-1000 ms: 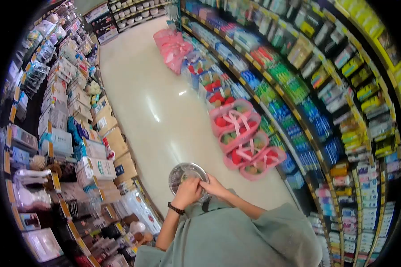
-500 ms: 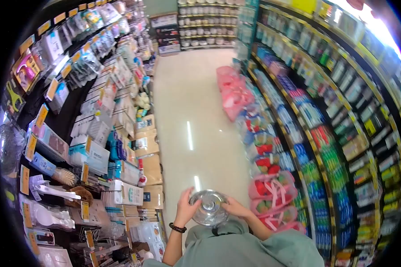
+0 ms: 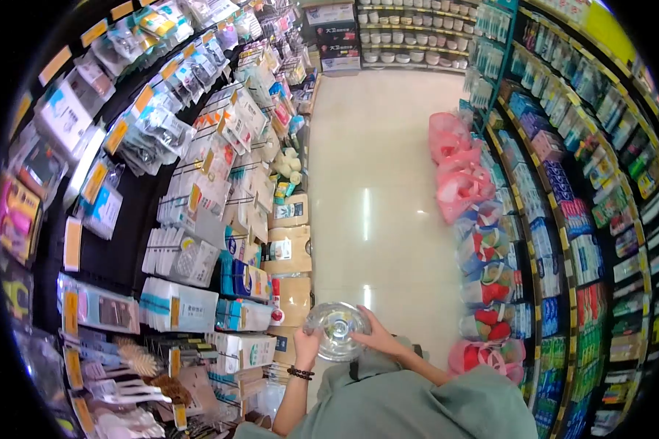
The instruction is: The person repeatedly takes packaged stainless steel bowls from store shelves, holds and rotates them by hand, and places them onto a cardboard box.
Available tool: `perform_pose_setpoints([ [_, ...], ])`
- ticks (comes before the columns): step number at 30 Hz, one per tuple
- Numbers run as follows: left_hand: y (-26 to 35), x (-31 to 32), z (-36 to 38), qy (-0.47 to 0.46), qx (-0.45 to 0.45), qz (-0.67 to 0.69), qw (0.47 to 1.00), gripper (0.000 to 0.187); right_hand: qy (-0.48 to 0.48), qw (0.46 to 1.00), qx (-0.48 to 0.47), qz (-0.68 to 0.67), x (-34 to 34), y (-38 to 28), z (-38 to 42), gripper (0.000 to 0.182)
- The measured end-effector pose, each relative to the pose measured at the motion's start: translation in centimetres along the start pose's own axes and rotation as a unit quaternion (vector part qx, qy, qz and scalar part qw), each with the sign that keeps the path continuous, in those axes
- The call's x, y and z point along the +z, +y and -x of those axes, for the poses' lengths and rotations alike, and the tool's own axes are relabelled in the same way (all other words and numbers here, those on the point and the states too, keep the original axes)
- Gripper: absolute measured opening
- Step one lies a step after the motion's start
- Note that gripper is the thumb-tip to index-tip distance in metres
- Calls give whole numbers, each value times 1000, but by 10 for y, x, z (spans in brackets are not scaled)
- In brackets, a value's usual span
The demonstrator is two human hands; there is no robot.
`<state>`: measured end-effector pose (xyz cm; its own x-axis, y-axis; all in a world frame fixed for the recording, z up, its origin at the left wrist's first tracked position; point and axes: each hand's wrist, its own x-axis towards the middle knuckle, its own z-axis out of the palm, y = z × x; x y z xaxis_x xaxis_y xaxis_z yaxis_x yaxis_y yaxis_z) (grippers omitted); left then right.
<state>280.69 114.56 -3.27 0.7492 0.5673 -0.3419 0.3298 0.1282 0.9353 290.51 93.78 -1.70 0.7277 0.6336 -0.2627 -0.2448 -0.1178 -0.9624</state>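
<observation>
A round, clear glass or plastic dish is held low in front of my body, above the shiny floor. My left hand, with a dark beaded bracelet on its wrist, grips the dish at its left edge. On the right side, my right hand holds the same dish, its fingers at the rim. The green clothing I wear fills the bottom of the view just behind the dish.
Shelves of hanging packets line the left, with wooden boards low beside the aisle floor. Pink bags stand along the right shelves, where boxes are stacked. Shelves of bowls close the far end.
The view has turned left, so the aisle and the shelves sit further right in it. Both hands still hold the dish, now seen at a slightly different angle.
</observation>
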Motion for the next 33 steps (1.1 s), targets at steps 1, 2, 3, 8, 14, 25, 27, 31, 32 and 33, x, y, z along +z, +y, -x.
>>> perform_pose_setpoints([
  [1, 25, 11, -17, 4, 15, -3, 1000, 23, 11, 1000, -9, -7, -4, -12, -24, 79],
  [2, 45, 23, -36, 7, 30, -3, 1000, 23, 21, 1000, -17, -12, -11, -24, -46, 78],
  [3, 57, 31, -54, 8, 20, -2, 1000, 22, 32, 999, 8, -1, -21, -35, -65, 65],
  [8, 101, 76, -132, -18, 5, 52, 998, 22, 96, 993, -14, 62, -77, -81, -149, 38],
  [14, 149, 116, -229, -169, -47, 58, 983, 41, 201, 965, 0, 170, -135, -105, -239, 28],
  [25, 231, 198, -508, -239, -26, 13, 971, 47, 263, 925, 47, 270, -229, -149, -493, 29],
  [27, 255, 214, -556, -240, 5, -9, 971, 47, 279, 917, 50, 279, -249, -166, -546, 30],
  [31, 297, 241, -627, -227, 85, -25, 970, 54, 299, 921, 33, 249, -280, -193, -635, 33],
  [32, 306, 247, -641, -225, 103, -25, 969, 55, 299, 923, 33, 241, -286, -198, -653, 34],
  [33, 313, 251, -658, -227, 110, -24, 967, 60, 298, 925, 35, 233, -290, -206, -670, 35],
])
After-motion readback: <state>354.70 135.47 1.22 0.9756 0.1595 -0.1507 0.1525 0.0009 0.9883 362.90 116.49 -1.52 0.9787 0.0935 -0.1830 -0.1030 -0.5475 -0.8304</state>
